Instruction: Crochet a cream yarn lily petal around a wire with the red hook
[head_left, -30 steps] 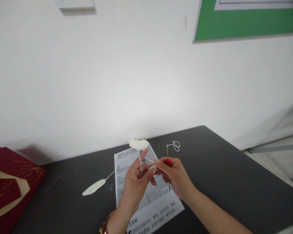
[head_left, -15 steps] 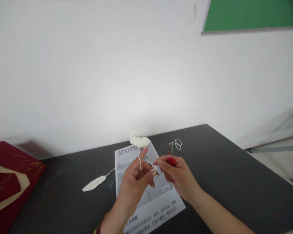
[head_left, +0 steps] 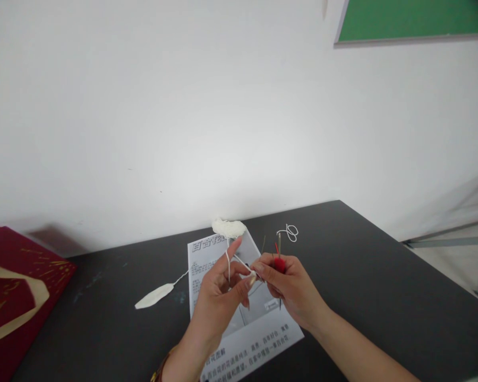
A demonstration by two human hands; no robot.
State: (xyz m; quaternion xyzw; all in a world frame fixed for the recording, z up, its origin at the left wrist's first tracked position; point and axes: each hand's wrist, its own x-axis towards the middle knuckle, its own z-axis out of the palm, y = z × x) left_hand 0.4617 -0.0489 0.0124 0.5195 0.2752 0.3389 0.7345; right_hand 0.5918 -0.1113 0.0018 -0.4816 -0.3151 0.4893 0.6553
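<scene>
My left hand (head_left: 219, 297) pinches a small piece of white yarn work (head_left: 253, 276) between thumb and fingers. White yarn (head_left: 228, 265) runs over its raised index finger. My right hand (head_left: 289, 281) is closed in a pinch on a thin crochet hook, mostly hidden by the fingers, its tip at the yarn work. By the right knuckles shows a red piece (head_left: 279, 264) with a thin grey rod above and below; whether it is held or lies behind, I cannot tell. A finished white petal-shaped piece (head_left: 155, 296) lies on the table to the left, trailing a yarn tail.
Beneath my hands is a printed sheet (head_left: 258, 345) on the black table (head_left: 366, 276). A white yarn bundle (head_left: 228, 228) rests at its top edge, by the wall. A loose yarn loop (head_left: 291, 233) lies right of it. A red bag (head_left: 27, 286) stands at left.
My fingertips have come slightly closer together around the yarn work. The view has shifted a little; the objects on the table stay in place.
</scene>
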